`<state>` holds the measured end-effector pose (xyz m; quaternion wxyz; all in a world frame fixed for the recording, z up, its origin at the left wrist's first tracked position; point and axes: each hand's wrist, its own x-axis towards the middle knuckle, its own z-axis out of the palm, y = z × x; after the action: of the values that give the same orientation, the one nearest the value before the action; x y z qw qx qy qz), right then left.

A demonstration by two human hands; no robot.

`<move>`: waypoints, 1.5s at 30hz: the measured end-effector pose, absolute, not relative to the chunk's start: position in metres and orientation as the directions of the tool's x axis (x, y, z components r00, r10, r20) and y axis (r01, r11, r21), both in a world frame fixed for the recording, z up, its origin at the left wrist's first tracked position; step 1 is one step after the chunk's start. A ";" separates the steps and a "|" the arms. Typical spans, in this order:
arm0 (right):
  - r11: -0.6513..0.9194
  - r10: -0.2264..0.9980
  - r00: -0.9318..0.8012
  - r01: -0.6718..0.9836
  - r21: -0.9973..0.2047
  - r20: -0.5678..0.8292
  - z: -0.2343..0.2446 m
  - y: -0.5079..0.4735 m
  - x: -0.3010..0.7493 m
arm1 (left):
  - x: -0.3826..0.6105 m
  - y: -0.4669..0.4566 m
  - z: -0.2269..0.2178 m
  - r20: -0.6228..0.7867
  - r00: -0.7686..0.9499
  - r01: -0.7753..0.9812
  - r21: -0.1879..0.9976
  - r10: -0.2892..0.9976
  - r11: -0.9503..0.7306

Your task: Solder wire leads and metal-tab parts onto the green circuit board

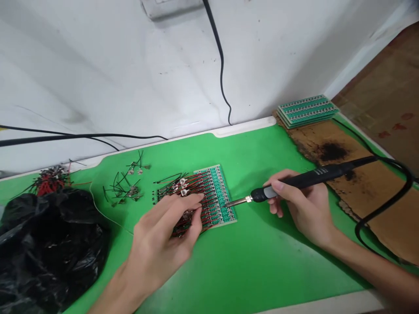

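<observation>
A green circuit board (217, 174) lies on the green work surface, with a row of red wires (207, 192) running off its left part. Over these wires my left hand (166, 231) is closed in a pinch, thumb and forefinger on what appears to be one wire; the fingers hide most of it. Small clear parts (183, 192) with black leads lie beside and under that hand. My right hand (301, 200) grips a black soldering iron (288, 183) like a pen. The iron's metal tip points left and meets or hovers just over the board's pads; contact cannot be told.
Loose parts with black leads (131, 192) lie left of the board. Further left are a black plastic bag (55, 248) and a red-and-black wire bundle (49, 181). Scorched cardboard (369, 196) and stacked boards (307, 111) sit at right. The iron's cord (389, 213) loops nearby.
</observation>
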<state>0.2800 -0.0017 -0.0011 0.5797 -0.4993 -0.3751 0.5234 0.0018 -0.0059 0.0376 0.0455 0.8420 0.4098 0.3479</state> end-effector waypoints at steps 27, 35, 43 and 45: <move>-0.031 0.990 0.131 -0.150 -0.988 -0.051 -0.007 -0.010 0.285 | -0.003 -0.012 0.031 0.482 0.503 0.647 0.339 0.717 -0.682; -0.040 0.991 0.120 -0.174 -0.984 -0.062 -0.005 -0.010 0.286 | -0.005 -0.013 0.031 0.461 0.500 0.652 0.357 0.733 -0.669; -0.043 0.991 0.118 -0.162 -0.986 -0.062 -0.003 -0.009 0.285 | -0.006 -0.014 0.032 0.459 0.531 0.648 0.323 0.713 -0.690; -0.041 0.991 0.123 -0.161 -0.986 -0.061 -0.003 -0.009 0.285 | -0.006 -0.014 0.032 0.457 0.539 0.641 0.323 0.708 -0.696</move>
<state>0.2850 -0.0088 -0.0035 0.5561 -0.5022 -0.4129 0.5177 -0.0056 -0.0139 0.0323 0.0582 0.8751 0.3853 0.2869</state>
